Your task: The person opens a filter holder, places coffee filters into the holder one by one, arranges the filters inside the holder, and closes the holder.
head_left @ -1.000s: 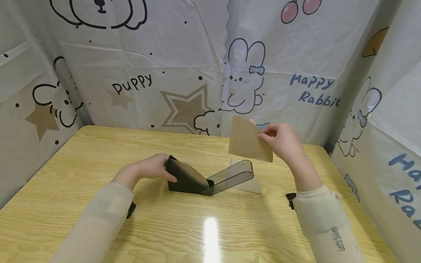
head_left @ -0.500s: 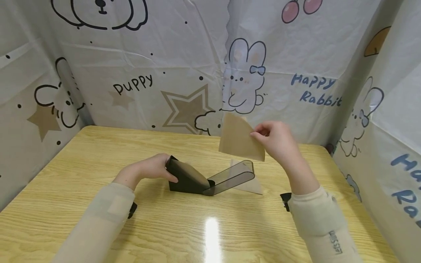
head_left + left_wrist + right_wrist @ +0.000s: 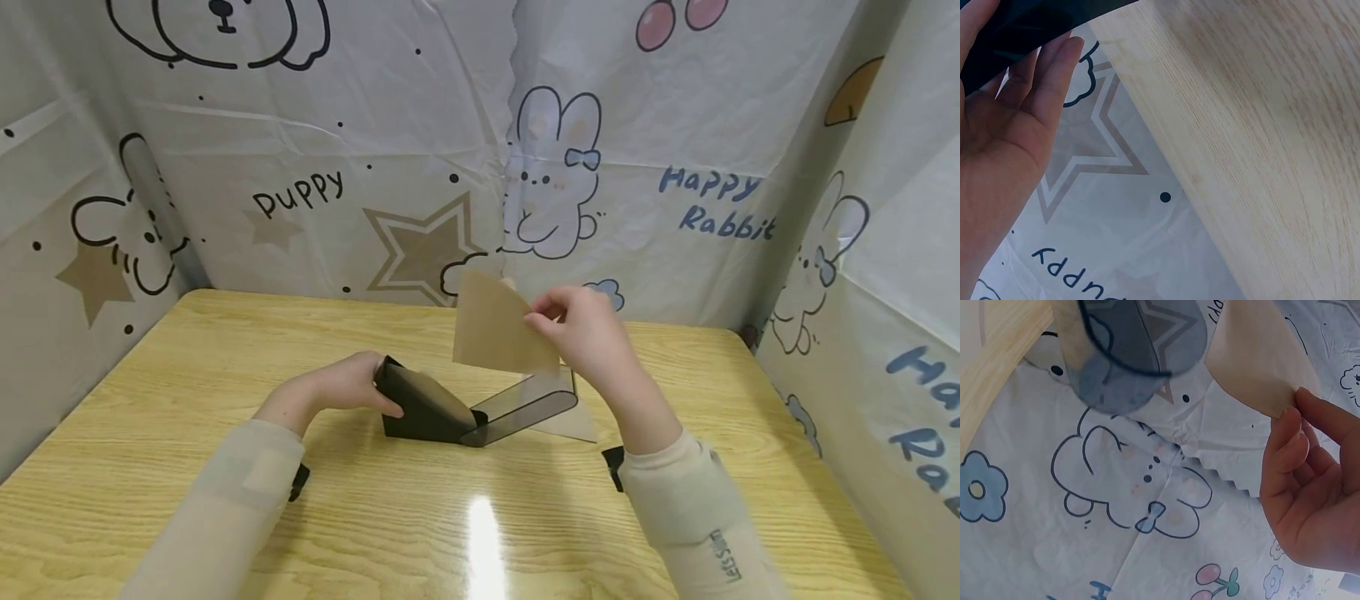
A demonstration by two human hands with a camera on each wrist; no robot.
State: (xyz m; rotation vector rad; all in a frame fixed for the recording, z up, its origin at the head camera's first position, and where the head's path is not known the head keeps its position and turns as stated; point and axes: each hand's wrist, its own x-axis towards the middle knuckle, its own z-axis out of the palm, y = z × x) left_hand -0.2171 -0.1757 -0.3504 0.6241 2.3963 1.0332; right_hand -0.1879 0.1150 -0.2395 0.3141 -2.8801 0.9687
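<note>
My left hand (image 3: 337, 385) grips the back end of a black coffee filter holder (image 3: 416, 419) standing on the table, thumb along its near side. A tan surface of coffee filters (image 3: 435, 393) shows inside the holder. Its clear smoky lid (image 3: 528, 410) is swung open to the right. Between thumb and fingers, my right hand (image 3: 596, 337) pinches one edge of a tan paper coffee filter (image 3: 491, 329), held up above and behind the lid. In the right wrist view the filter (image 3: 1257, 356) hangs close to the lid (image 3: 1129, 381).
Another paper filter (image 3: 576, 427) lies on the wooden table (image 3: 360, 525), partly behind the lid. A white printed curtain (image 3: 300, 108) encloses the back and both sides. Black straps (image 3: 613, 468) show at the wrists.
My right hand has moved left with the coffee filter, bringing it from beyond the lid's right end to above the hinge area. My left hand and the holder stay in place.
</note>
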